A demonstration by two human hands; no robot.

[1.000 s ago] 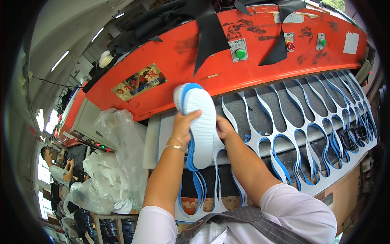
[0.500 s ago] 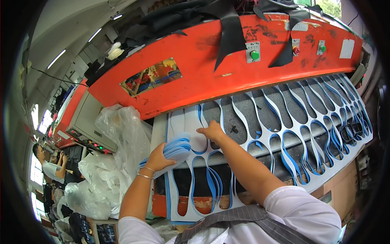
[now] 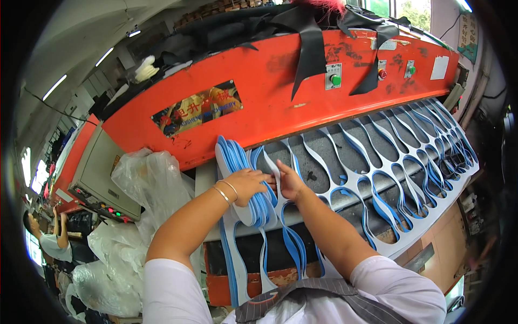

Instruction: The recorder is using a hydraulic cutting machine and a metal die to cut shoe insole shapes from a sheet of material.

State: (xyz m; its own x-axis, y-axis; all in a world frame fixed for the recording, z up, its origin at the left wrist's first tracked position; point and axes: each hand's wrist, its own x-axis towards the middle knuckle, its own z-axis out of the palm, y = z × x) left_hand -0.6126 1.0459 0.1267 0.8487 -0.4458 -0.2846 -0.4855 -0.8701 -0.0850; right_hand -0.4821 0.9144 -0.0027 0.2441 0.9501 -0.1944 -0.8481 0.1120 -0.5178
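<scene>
A thick stack of shoe-sole-shaped insoles [image 3: 233, 154], white with blue layers, lies upright over the left end of the cut sheets. My left hand [image 3: 247, 186], with two bracelets at its wrist, is closed across the middle of this stack. Just right of it my right hand [image 3: 291, 182] has its thumb up and its fingers curled beside a white strip; what they grip is partly hidden. Beneath both hands spread the layered white-and-blue cut sheets [image 3: 345, 177], a web with rows of sole-shaped holes.
Behind the sheets runs a red press beam [image 3: 270, 108] with push buttons and hanging black scraps [image 3: 310, 48]. Clear plastic bags [image 3: 145, 178] bulge at the left, near a grey control box [image 3: 105, 164]. Farther left is another person [image 3: 54, 243].
The insoles in my left hand have come right and now lie as a longer stack on the sheets. My right hand has moved close beside my left. The view has shifted slightly.
</scene>
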